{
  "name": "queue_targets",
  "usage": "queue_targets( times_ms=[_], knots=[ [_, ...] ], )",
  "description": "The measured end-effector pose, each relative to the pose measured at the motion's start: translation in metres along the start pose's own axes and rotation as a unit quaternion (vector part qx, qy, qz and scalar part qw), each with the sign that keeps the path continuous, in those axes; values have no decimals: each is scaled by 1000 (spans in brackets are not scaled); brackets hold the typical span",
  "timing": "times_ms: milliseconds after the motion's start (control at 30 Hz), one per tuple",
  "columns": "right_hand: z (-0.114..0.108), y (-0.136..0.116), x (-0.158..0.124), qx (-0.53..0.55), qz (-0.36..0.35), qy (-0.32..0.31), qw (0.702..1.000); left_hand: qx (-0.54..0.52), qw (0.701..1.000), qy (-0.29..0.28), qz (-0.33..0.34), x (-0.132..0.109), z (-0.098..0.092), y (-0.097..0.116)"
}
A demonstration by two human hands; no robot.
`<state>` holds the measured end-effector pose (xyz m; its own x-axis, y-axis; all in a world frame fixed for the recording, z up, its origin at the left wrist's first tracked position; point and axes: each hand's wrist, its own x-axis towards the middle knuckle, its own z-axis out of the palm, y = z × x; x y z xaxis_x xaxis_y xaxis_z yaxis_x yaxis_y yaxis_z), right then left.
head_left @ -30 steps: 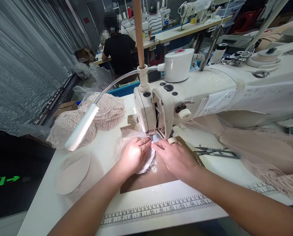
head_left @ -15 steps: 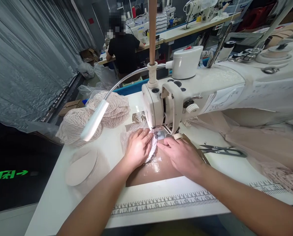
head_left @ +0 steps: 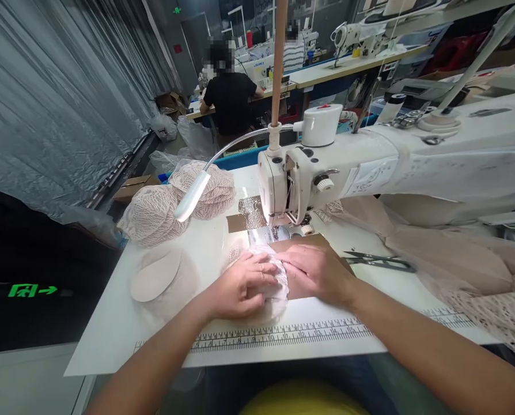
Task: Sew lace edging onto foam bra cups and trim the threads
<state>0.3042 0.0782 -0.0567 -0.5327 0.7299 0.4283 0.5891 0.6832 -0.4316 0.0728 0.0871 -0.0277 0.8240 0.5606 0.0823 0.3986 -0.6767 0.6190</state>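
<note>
Here's the pale cloth (head_left: 282, 281), just on the near side of the sewing machine (head_left: 279, 190)! The left hand (head_left: 243, 283) lies over it, fingers slightly spread; the right hand (head_left: 315, 271) keeps its fingers close together at the right edge, whether pinching, I can't tell. Scissors (head_left: 381, 262) lie right, lace piles (head_left: 154, 216) far left.

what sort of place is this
Probably a garment sewing workshop: a sewing machine stands over the worktable, stacked lace pieces lie beside it, and another person sits at a machine bench behind.
</note>
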Motion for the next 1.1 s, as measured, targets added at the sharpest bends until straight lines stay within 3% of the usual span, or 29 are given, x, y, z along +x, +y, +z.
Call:
queue_targets(
  times_ms=[100,167,233,300,400,567,733,867,933,1033,1100],
  knots=[
    [-2,-2,-1,19,-70,-34,997,-46,991,122,-20,-8,-5,8],
    [-2,-4,-1,18,-103,-47,993,-46,975,202,-77,-7,-11,5],
    [-3,-5,-1,3,-110,-58,992,-46,957,240,-153,-1,-18,-3],
    [-3,-5,0,-23,-99,-65,993,-72,945,217,-233,6,-23,-12],
    [-2,-3,2,-60,-54,-76,994,-171,934,104,-298,16,-28,-25],
    [0,-1,4,-53,-7,-89,995,-300,913,-20,-277,26,-36,-34],
    [-1,-2,4,-34,15,-100,994,-383,892,-17,-240,30,-42,-34],
    [-2,-2,4,-34,23,-99,994,-404,885,53,-225,27,-50,-43],
    [-2,-2,4,-38,24,-100,994,-386,886,128,-222,23,-56,-47],
    [-2,-1,4,-39,25,-104,994,-253,895,296,-219,12,-62,-43],
    [-2,-2,5,-36,25,-102,994,-130,897,370,-205,6,-60,-30]
  ],
)
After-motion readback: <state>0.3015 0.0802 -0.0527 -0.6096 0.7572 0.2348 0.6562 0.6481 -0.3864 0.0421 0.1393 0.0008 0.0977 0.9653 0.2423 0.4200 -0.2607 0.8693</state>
